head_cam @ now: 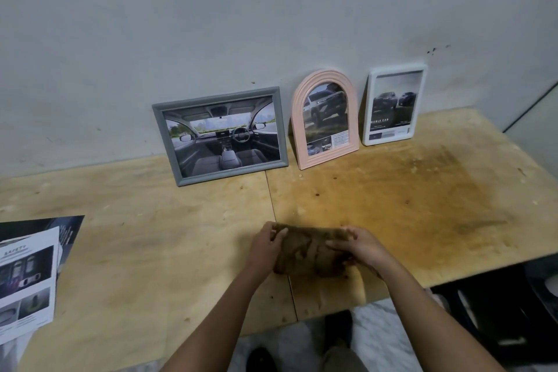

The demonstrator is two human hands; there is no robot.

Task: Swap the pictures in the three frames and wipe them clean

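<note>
Both hands, left hand (269,243) and right hand (357,246), grip the brown cloth (308,254) above the table (422,205), well short of the three frames (324,118) against the wall; folding it flat should wipe them cleanly.

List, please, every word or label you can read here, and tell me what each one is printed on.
"SAFETY": heading on the printed sheet at the far left.
"OUBLE CAB": on the picture in the white frame; its first letter is unclear.
Caption text in the pink arched frame: too small to read.
Other fine print on the sheet and white frame: blurred.
</note>
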